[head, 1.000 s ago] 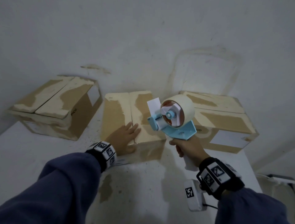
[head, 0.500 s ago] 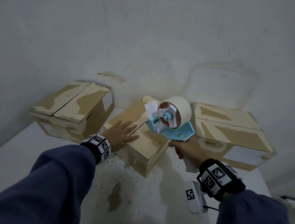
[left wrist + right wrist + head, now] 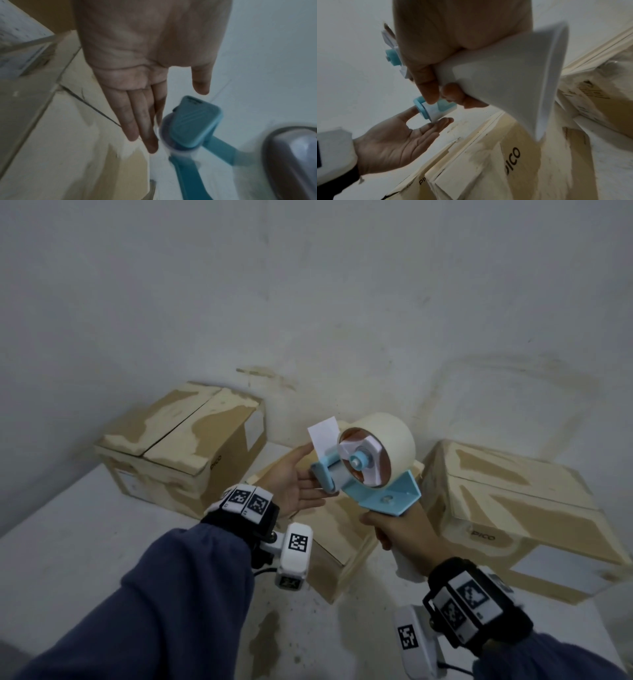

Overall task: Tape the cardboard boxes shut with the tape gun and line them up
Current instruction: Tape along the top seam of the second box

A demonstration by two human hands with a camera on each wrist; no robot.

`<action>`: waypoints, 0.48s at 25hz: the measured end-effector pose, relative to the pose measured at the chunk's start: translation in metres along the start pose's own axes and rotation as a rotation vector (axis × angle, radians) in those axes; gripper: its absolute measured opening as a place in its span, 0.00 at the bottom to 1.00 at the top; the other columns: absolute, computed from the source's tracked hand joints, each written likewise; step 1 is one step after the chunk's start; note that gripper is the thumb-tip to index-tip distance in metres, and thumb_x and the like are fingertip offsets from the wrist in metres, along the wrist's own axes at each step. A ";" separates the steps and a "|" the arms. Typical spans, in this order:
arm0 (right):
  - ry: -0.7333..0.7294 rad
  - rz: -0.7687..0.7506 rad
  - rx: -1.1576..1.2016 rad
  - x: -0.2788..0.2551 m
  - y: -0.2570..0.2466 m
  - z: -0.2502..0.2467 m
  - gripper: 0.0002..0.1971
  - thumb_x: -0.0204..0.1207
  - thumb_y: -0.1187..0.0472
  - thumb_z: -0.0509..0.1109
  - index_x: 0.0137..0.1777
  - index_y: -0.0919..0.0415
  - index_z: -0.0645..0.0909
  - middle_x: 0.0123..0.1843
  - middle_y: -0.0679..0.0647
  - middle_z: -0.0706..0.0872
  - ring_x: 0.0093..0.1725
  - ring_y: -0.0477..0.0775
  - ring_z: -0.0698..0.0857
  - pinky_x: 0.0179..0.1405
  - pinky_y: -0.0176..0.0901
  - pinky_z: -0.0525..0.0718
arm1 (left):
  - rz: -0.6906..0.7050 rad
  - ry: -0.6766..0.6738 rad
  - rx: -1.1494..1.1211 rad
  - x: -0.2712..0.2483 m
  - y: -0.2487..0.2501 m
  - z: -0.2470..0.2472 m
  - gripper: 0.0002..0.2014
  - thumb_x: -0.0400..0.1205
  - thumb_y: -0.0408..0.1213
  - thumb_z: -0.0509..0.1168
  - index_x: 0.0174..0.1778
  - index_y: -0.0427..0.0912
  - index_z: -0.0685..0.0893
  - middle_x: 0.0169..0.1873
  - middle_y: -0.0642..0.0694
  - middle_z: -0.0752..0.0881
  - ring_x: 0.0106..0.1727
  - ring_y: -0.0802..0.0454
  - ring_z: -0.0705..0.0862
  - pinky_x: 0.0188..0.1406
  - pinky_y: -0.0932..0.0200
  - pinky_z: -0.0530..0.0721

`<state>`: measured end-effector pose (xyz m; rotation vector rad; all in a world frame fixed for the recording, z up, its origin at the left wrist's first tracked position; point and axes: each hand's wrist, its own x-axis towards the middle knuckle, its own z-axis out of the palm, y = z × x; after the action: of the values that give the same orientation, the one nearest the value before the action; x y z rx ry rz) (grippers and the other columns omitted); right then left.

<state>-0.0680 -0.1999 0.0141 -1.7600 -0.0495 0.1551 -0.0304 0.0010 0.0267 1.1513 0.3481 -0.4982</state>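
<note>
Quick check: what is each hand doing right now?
Left hand: open, straight fingers at the tape gun's front roller.
Right hand: grips the tape gun's handle.

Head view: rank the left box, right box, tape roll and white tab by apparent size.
1. Right box and left box: alike, right nearer, so unsure.
2. Tape roll, nearer than the boxes.
3. White tab.
</note>
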 end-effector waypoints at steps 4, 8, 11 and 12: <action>-0.005 -0.044 0.044 -0.004 0.000 0.007 0.09 0.69 0.76 0.71 0.34 0.65 0.75 0.20 0.50 0.77 0.19 0.47 0.73 0.19 0.39 0.72 | -0.044 0.039 -0.123 0.002 -0.008 -0.006 0.22 0.81 0.51 0.61 0.46 0.32 0.85 0.33 0.41 0.92 0.34 0.50 0.91 0.47 0.58 0.83; -0.033 -0.026 0.030 -0.004 0.004 0.020 0.09 0.69 0.76 0.72 0.36 0.65 0.76 0.23 0.53 0.77 0.19 0.46 0.73 0.19 0.38 0.72 | 0.004 0.260 -0.077 0.009 -0.013 -0.007 0.07 0.84 0.32 0.60 0.42 0.36 0.81 0.24 0.43 0.88 0.26 0.52 0.87 0.29 0.60 0.85; -0.074 -0.023 -0.021 -0.005 0.004 0.029 0.08 0.70 0.74 0.73 0.37 0.64 0.77 0.24 0.54 0.77 0.20 0.45 0.74 0.19 0.36 0.73 | 0.053 0.349 -0.015 0.014 -0.006 -0.022 0.09 0.84 0.30 0.60 0.38 0.35 0.81 0.22 0.42 0.85 0.18 0.51 0.83 0.18 0.63 0.84; -0.091 -0.029 -0.027 -0.005 0.004 0.029 0.08 0.69 0.74 0.73 0.36 0.64 0.77 0.24 0.53 0.77 0.20 0.45 0.74 0.19 0.36 0.73 | 0.088 0.391 -0.002 0.014 -0.001 -0.032 0.08 0.83 0.31 0.61 0.39 0.36 0.81 0.25 0.42 0.85 0.17 0.53 0.83 0.19 0.64 0.83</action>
<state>-0.0770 -0.1726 0.0052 -1.7777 -0.1434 0.2147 -0.0193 0.0279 0.0065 1.2554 0.6316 -0.1922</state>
